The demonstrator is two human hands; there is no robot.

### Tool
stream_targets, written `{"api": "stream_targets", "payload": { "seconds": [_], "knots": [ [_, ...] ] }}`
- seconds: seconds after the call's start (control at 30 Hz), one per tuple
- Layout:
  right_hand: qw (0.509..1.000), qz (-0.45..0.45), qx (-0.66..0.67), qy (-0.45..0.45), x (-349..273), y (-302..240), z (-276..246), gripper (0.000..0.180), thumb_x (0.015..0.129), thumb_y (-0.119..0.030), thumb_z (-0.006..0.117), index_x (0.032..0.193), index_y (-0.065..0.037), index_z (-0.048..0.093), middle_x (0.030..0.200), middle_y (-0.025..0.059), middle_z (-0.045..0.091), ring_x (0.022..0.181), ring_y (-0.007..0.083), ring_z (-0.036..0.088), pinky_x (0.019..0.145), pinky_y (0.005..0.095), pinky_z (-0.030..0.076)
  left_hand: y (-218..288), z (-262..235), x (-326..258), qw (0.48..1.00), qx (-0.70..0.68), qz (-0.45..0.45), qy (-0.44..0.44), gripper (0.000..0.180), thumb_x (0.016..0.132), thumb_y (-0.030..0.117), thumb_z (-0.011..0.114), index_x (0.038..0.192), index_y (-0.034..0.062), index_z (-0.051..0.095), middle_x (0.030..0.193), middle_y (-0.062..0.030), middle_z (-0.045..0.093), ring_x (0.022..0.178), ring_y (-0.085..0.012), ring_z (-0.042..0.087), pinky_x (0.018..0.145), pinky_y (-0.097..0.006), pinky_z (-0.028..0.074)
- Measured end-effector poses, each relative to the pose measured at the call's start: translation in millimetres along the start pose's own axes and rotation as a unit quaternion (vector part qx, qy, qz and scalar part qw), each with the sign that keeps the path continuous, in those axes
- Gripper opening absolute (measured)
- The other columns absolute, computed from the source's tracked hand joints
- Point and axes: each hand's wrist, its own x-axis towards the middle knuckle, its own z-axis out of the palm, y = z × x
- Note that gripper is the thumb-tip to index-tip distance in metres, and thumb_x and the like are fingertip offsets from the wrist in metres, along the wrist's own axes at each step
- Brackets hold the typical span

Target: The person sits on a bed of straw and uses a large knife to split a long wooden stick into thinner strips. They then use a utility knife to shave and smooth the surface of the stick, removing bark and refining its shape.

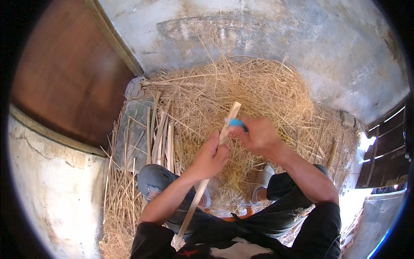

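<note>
A long pale strip of split wood or bamboo (197,200) slants from my lap up past my knees, its far end above the straw. My left hand (212,156) is closed around it below that end. In my right hand (261,134) is a small blue-and-black hand tool (235,123), held against the strip just beyond my left hand. Its blade or working edge is too small and partly hidden to make out. Both forearms reach in from my dark sleeves.
Straw or shavings (267,86) are heaped in front of my feet. Several loose strips (160,134) lie to the left, by a grey slab (138,125). A stained wall (297,43) stands ahead, a brown panel (73,73) at the left, dark slats (386,151) at the right.
</note>
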Motion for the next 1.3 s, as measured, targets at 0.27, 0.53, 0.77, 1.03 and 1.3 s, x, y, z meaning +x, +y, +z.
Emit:
{"api": "stream_targets", "payload": {
  "seconds": [0.27, 0.53, 0.77, 1.03, 1.3],
  "knots": [
    [0.924, 0.264, 0.113, 0.254, 3.7, 120.3, -117.2, 0.057, 0.105, -0.053, 0.043, 0.067, -0.01, 0.045, 0.059, -0.0025, 0.037, 0.057, 0.0101, 0.034, 0.054, 0.0322, 0.032, -12.1, -12.3, -45.8, 0.991, -0.078, -0.109, -0.015, 0.023, 0.101, 0.008, 0.046, 0.124, 0.0065, 0.046, 0.076, 0.0049, 0.044, 0.058, -0.0035, 0.043, 0.049, -0.022, 0.036],
    [0.945, 0.208, 0.238, 0.088, -4.8, 32.5, -70.8, 0.042, 0.099, -0.041, 0.062, 0.076, -0.007, 0.055, 0.061, -0.0037, 0.039, 0.057, 0.0086, 0.037, 0.052, 0.0309, 0.032, -5.3, -12.7, -34.6, 0.984, -0.142, -0.094, -0.043, 0.022, 0.104, 0.008, 0.043, 0.126, 0.0075, 0.043, 0.065, 0.0053, 0.039, 0.05, -0.0043, 0.038, 0.045, -0.023, 0.031],
    [0.955, 0.154, 0.244, -0.074, -11.5, -4.4, -23.8, 0.03, 0.096, -0.034, 0.067, 0.099, -0.004, 0.066, 0.058, -0.0017, 0.046, 0.054, 0.0085, 0.046, 0.05, 0.0314, 0.034, -6.8, -1.6, -20.5, 0.983, -0.128, -0.114, -0.061, 0.023, 0.104, 0.01, 0.043, 0.127, 0.0084, 0.042, 0.067, 0.0038, 0.043, 0.051, -0.0052, 0.042, 0.046, -0.023, 0.034],
    [0.973, 0.091, 0.096, -0.191, -34.2, -26.8, 0.0, 0.047, 0.1, -0.046, 0.053, 0.102, -0.001, 0.065, 0.069, 0.022, 0.064, 0.068, 0.0422, 0.065, 0.061, 0.0509, 0.05, -30.8, 6.4, -11.7, 0.989, 0.132, -0.028, 0.052, 0.027, 0.101, 0.012, 0.05, 0.127, 0.0051, 0.049, 0.073, -0.0067, 0.056, 0.062, -0.0177, 0.057, 0.056, -0.036, 0.045],
    [0.967, 0.231, 0.082, -0.077, 6.0, 22.7, -26.8, 0.045, 0.099, -0.047, 0.052, 0.106, -0.004, 0.064, 0.071, 0.0225, 0.065, 0.071, 0.0435, 0.067, 0.064, 0.0533, 0.051, -3.2, 13.2, -26.0, 0.97, 0.233, -0.042, 0.06, 0.031, 0.099, 0.011, 0.052, 0.129, 0.0041, 0.054, 0.066, -0.0103, 0.055, 0.058, -0.0252, 0.057, 0.056, -0.039, 0.044]
  ]
}}
